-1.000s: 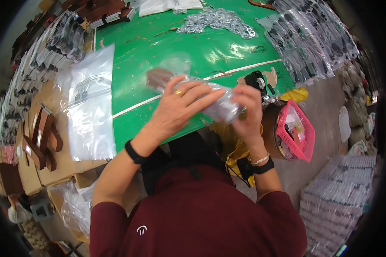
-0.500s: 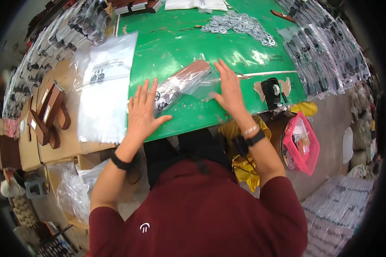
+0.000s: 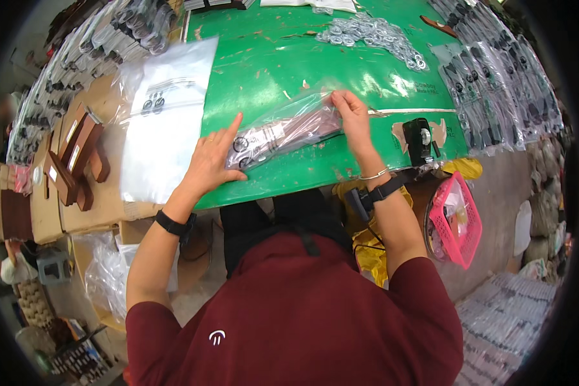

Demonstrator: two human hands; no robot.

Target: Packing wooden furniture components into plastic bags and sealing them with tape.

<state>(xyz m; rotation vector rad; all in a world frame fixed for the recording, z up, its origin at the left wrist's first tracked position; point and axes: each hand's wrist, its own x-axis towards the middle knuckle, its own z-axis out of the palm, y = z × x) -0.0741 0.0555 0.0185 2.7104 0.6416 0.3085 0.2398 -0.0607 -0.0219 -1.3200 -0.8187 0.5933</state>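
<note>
A clear plastic bag with dark print lies slantwise on the green tabletop. Inside it is a long brown strap-like piece, which looks like a folded leather belt with a pale label. My left hand rests at the bag's left end, fingers stretched and thumb apart, against its edge. At the other end, my right hand pinches the bag's upper corner between thumb and fingers and holds it slightly raised. The plastic stretches past the brown piece there.
Flat printed plastic bags lie left of the work. Brown strap pieces sit on cardboard at far left. Clear rings are heaped at the back. A black device and bagged dark items are at right. Below hangs a pink basket.
My right hand has gone from spread fingers beside the bag to pinching its right end. The plastic is now drawn out straight over the brown piece. My left hand stays at the left end.
</note>
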